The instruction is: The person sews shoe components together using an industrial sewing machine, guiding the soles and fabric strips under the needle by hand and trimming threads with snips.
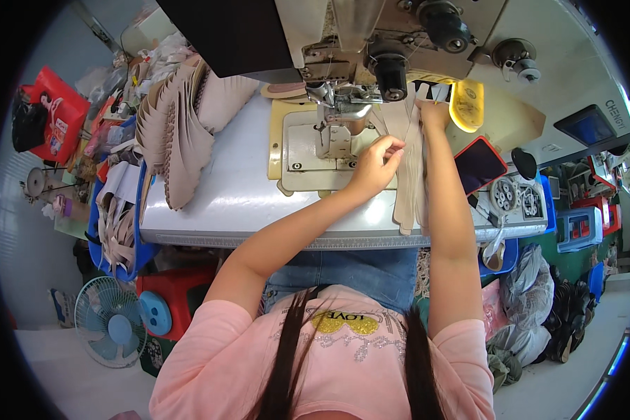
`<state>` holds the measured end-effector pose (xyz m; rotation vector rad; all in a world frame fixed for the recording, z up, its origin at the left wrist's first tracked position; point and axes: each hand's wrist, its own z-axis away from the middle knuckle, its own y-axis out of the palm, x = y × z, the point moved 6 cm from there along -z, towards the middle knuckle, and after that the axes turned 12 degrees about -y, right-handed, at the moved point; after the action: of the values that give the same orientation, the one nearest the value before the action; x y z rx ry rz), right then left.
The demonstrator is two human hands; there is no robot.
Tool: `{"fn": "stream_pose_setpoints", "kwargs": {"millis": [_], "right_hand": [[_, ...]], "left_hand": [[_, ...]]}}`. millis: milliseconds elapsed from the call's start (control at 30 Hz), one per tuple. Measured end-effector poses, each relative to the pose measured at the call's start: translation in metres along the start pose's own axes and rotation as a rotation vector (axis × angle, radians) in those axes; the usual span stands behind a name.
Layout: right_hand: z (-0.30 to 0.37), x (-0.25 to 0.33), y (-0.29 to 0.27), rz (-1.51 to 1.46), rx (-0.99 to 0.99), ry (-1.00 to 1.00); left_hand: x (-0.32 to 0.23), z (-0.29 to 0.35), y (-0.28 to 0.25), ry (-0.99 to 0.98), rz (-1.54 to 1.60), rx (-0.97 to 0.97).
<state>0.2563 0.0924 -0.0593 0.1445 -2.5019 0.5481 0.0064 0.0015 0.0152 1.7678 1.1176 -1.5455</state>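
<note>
Long beige fabric or leather pieces (pixel 407 189) lie in a stack on the sewing machine bed, right of the needle plate (pixel 308 143). My left hand (pixel 379 166) is at their left edge, its fingers curled and thumb drawn in; whatever they pinch, if anything, is too small to make out. Stretched farther away, my right hand (pixel 434 115) is at the stack's far right edge beside a yellow tray (pixel 467 106). Its fingers bend toward the pieces, and their tips are partly hidden. Above the plate, the machine's presser foot and needle area (pixel 346 105) stands left of both hands.
A fanned bundle of beige pieces (pixel 178 126) lies on the table's left. A red-edged phone (pixel 480 165) and a bobbin winder part (pixel 504 194) lie right of my forearm. Blue bins (pixel 143 255), a fan (pixel 112 322) and a red stool (pixel 178 287) stand lower left.
</note>
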Motion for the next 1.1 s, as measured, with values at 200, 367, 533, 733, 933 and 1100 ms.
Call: {"fn": "stream_pose_setpoints", "kwargs": {"millis": [200,367,533,733,933,1100], "right_hand": [[0.002,-0.053,0.013,-0.093,0.061,0.011],[0.017,0.071,-0.017,-0.711,0.203,0.756],[0.000,0.098,-0.061,-0.872,0.612,0.975],[0.011,0.144,-0.097,-0.681,0.403,0.666],[0.042,0.215,-0.187,-0.695,0.466,0.190],[0.063,0.283,-0.333,-1.535,0.619,-0.268]], "left_hand": [[0.007,-0.027,0.017,0.019,-0.041,-0.051],[0.023,-0.042,-0.006,0.013,-0.121,-0.150],[0.011,-0.060,0.016,0.015,-0.113,-0.130],[0.053,-0.094,0.019,-0.013,0.248,-0.029],[0.028,-0.049,0.045,0.185,-0.676,0.424],[0.008,-0.014,0.057,0.536,-0.944,0.355]]}}
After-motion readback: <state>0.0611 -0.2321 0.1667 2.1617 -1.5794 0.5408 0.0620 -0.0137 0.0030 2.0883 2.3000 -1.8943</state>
